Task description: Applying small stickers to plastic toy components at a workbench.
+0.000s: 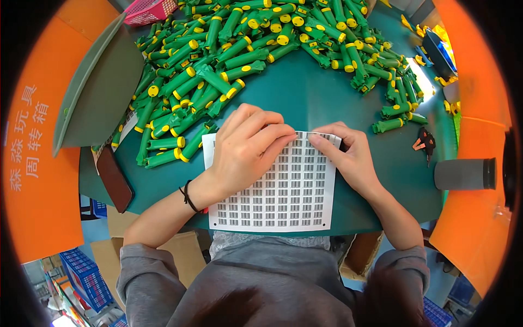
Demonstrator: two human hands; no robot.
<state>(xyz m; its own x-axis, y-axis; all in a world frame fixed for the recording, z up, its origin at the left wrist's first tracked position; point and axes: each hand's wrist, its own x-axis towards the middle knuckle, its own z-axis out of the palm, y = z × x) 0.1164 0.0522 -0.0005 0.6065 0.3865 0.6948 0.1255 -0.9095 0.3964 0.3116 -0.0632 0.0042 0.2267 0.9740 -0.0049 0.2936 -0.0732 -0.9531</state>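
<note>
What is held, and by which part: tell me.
A white printed sheet: the right hand holds its upper-right corner, thumb on top. The left hand is at its top edge; whether it pinches anything is unclear.

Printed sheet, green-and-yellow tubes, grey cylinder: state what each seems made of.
Printed sheet: probably paper, matte white, judging by its thin edges; possibly sticker stock.
Green-and-yellow tubes: likely moulded plastic, slightly glossy, with highlights along their bodies.
Grey cylinder: smooth, mostly matte; coated metal or plastic, its even surface leaves that open.
</note>
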